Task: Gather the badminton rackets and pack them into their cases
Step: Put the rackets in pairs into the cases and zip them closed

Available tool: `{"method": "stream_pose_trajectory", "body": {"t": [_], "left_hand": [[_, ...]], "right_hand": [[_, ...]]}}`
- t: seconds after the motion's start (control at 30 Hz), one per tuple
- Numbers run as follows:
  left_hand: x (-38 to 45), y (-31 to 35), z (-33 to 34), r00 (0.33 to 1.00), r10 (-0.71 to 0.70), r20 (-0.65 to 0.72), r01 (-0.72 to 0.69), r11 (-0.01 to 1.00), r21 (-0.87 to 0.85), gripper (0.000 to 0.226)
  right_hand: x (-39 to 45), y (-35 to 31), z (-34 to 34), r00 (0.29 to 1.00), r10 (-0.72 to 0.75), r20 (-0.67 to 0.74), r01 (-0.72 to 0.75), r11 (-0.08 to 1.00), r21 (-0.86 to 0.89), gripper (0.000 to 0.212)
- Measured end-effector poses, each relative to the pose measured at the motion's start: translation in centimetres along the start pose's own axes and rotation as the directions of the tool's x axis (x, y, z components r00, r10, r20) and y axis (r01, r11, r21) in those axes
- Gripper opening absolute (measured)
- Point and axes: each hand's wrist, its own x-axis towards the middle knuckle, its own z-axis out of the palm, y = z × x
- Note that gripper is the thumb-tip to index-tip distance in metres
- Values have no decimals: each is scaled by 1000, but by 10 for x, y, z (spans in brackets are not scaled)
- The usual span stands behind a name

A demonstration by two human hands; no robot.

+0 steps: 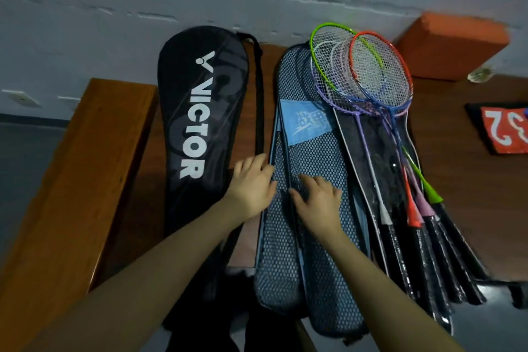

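Two hands are on the bench — the left hand [251, 183] and the right hand [318, 197]. Under them lie two blue mesh cases [311, 157], overlapping. Left of the hands lies one black Victor case [197, 111]. To their right, five rackets [380, 111] lie bunched — beyond them one orange block [451, 46].

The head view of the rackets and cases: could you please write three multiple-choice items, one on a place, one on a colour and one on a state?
1. Where does the black Victor case lie?
A. left of the blue mesh case
B. right of the rackets
C. on the orange block

2. What colour is the frame of the topmost racket?
A. yellow
B. orange-red
C. black

3. What are the hands doing?
A. lifting a racket
B. both on the mesh case
C. hanging idle

Answers: 1 A, it lies leftmost. 2 B, orange-red rim. 3 B, left hand and right hand touch the mesh.
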Motion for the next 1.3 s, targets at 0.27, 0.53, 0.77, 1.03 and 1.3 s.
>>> {"method": "stream_pose_trajectory", "body": {"t": [0.27,0.53,0.77,1.03,1.3], "left_hand": [[48,15,30,988,-114,-107,109,993,-50,52],[75,18,30,985,-81,-154,86,996,29,55],[79,37,-4,965,-197,-175,79,850,-520,52],[79,48,-46,952,-213,-221,4,728,-686,49],[83,29,-50,932,-319,-172,92,668,-738,59]], "right_hand": [[22,18,11,991,-135,22,134,991,25,51],[25,14,8,1000,-11,-13,14,960,279,21],[13,4,-31,967,-22,-254,139,879,455,21],[4,-9,-62,927,-123,-355,293,828,477,17],[-5,-11,-56,931,-251,-264,351,812,467,21]]}}
